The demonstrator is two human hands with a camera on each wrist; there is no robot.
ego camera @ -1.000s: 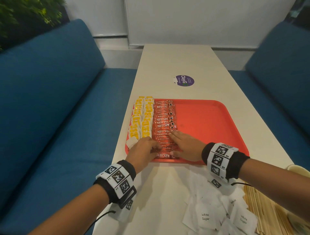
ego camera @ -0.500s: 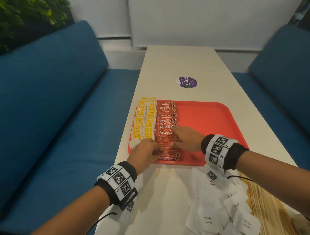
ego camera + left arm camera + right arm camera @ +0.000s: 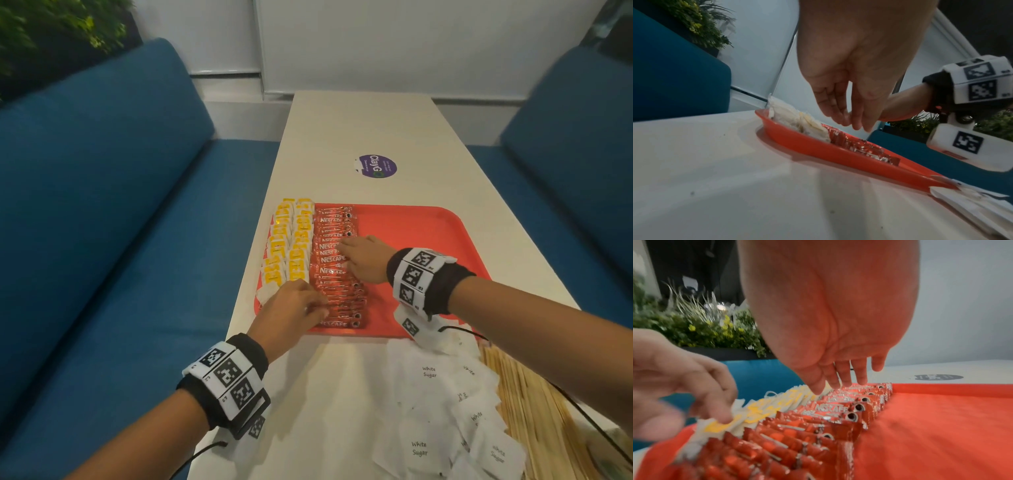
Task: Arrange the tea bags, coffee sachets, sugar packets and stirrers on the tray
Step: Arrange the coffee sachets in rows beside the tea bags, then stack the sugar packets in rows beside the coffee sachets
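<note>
My right grip (image 3: 364, 258) has slid farther up the coffee sachets (image 3: 337, 267) (red, overlapping) on the tray (image 3: 428, 240), fingers straight; my left grip (image 3: 291, 310), loosely curled, stays at their near end.

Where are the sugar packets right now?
In the head view, the sugar packets lie loose on the table, near side of the red tray, beside the wooden stirrers.

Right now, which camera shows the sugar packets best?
Head view: the sugar packets lie heaped on the table with labels readable. Left wrist catches only one blurred corner; right wrist shows none.
</note>
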